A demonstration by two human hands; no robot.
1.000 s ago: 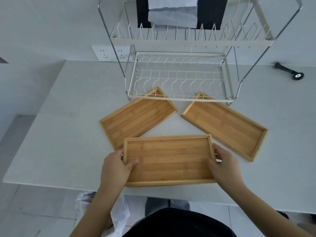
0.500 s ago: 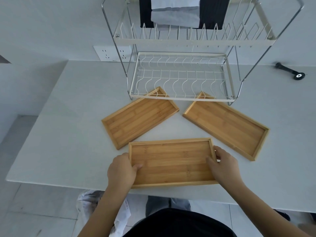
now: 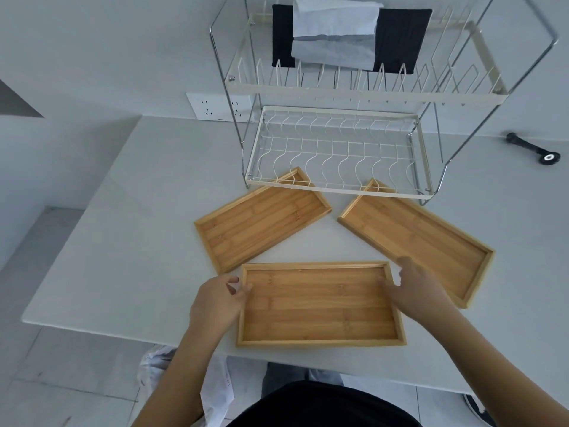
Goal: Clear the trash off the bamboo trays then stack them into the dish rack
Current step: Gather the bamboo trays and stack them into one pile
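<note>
Three empty bamboo trays lie on the white table point(image 3: 123, 241). The near tray point(image 3: 320, 303) sits at the front edge, held at both short ends: my left hand point(image 3: 218, 303) grips its left rim and my right hand point(image 3: 415, 288) grips its right rim. The left tray point(image 3: 261, 220) and the right tray point(image 3: 415, 238) lie angled behind it, their far corners tucked under the front of the two-tier wire dish rack point(image 3: 338, 186). Both rack tiers hold no trays.
A black cloth point(image 3: 400, 38) and white paper point(image 3: 335, 32) hang behind the rack's upper tier. A wall socket point(image 3: 218, 107) is left of the rack. A black handle-like tool point(image 3: 535, 147) lies at the far right. A white plastic bag point(image 3: 215, 386) sits on the floor below the table edge.
The near tray has shifted slightly right and toward the table's front edge with both hands on it; my view has drifted left.
</note>
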